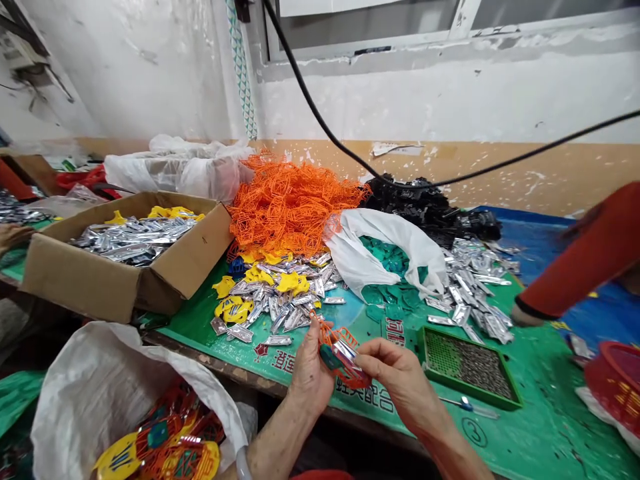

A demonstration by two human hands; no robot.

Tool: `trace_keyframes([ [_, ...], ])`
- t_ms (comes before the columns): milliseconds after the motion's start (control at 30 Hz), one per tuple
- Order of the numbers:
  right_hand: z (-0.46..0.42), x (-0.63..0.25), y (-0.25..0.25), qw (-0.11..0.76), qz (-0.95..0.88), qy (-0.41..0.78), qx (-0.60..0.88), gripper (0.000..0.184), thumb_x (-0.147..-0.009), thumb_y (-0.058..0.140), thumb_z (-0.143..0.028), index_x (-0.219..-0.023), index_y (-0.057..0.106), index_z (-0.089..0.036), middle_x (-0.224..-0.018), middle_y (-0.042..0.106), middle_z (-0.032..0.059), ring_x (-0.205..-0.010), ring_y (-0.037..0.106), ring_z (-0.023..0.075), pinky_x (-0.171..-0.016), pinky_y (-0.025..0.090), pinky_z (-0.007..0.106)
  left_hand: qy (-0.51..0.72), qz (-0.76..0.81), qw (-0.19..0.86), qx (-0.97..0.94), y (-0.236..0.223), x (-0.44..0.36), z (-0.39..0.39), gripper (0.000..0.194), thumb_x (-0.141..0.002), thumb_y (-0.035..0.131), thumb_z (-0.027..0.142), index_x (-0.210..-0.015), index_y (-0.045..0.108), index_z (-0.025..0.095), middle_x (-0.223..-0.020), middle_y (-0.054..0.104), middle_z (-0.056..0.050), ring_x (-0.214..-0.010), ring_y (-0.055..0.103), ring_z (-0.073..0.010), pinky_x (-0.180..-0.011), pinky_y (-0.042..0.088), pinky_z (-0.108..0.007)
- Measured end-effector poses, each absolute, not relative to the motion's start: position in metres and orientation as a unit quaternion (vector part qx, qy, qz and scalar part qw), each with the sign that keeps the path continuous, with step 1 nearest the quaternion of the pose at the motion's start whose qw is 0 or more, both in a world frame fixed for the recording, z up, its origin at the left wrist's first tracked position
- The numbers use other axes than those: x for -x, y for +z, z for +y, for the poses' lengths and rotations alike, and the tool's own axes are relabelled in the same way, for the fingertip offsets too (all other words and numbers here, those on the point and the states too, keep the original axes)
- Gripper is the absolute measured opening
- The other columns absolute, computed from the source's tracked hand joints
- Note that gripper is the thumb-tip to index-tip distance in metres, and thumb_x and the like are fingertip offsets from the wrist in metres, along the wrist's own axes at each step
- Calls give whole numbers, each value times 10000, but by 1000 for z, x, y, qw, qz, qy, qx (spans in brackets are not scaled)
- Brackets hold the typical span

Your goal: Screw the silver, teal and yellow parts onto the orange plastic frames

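Orange lattice frame [345, 360] gripped by left hand [309, 377]; silver strip [345, 351] inside it pinched narrowly by right hand [400, 380].

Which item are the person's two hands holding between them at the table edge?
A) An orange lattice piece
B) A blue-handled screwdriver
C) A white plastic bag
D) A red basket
A: the left hand and right hand both grip the orange plastic lattice piece.
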State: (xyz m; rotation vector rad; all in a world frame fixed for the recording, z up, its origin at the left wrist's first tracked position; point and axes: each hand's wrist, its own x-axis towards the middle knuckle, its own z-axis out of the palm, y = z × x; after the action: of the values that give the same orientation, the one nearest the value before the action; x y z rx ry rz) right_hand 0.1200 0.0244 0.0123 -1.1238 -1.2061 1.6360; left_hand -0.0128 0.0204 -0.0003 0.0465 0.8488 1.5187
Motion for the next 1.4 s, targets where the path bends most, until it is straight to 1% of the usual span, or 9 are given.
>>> trace_keyframes([
  [200,23,-116,11,425,-500,611,444,368,-684,683,-514,-659,564,-166,-600,511,-30,-558,442,97,-536,366,234,671,364,645,-41,-1,10,17,485,-619,737,578,-803,609,148,-601,624,10,-511,560,-119,-509,426,-231],
  [467,24,-115,0,423,-543,564,457,375,-758,593,-534,-675,508,-178,-626,486,-20,-584,443,115,-548,381,249,681,342,643,-76,-10,4,17,485,-594,755,565,-787,612,144,-697,636,-15,-642,589,-158,-608,461,-268],
  [600,24,-121,-5,438,-571,508,473,360,-796,548,-523,-690,503,-181,-620,470,-23,-577,447,118,-545,392,252,665,501,500,-237,-13,15,14,398,-755,614,552,-845,596,164,-774,602,-14,-681,552,-151,-665,458,-277],
  [767,20,-130,-7,450,-625,426,474,291,-846,513,-436,-715,536,-178,-641,532,-1,-587,462,121,-557,363,250,555,583,251,-537,11,37,0,290,-842,553,363,-1073,606,195,-1130,564,-77,-758,558,-142,-776,466,-299],
  [867,18,-132,-5,436,-667,404,449,246,-864,506,-377,-712,533,-185,-651,552,2,-589,478,121,-559,371,247,419,534,301,-670,25,39,-1,277,-880,483,349,-1041,636,183,-1100,608,-96,-866,600,-186,-788,486,-307],
  [967,18,-134,-3,401,-751,315,420,224,-900,466,-308,-718,519,-187,-643,554,2,-584,488,122,-547,375,244,341,505,454,-650,26,37,5,353,-909,416,402,-867,658,149,-842,650,-62,-693,622,-167,-645,509,-273],
  [1133,17,-140,-1,421,-811,73,399,113,-886,525,-255,-804,533,-177,-727,592,27,-699,523,155,-643,414,292,379,477,606,-512,12,31,9,340,-881,497,422,-906,655,121,-779,671,-34,-702,644,-159,-682,525,-269],
  [1267,13,-145,1,443,-808,-23,387,192,-804,648,-266,-935,550,-166,-957,612,92,-953,535,230,-820,428,410,420,422,631,-497,7,24,4,324,-900,489,395,-1005,657,139,-937,688,-52,-857,639,-182,-790,527,-315],
  [1400,12,-152,-1,482,-787,-5,384,138,-807,634,-168,-925,563,-171,-927,597,76,-944,538,205,-807,461,384,413,434,555,-577,7,22,0,306,-924,454,358,-1030,669,170,-952,681,-57,-857,641,-181,-770,530,-308],
])
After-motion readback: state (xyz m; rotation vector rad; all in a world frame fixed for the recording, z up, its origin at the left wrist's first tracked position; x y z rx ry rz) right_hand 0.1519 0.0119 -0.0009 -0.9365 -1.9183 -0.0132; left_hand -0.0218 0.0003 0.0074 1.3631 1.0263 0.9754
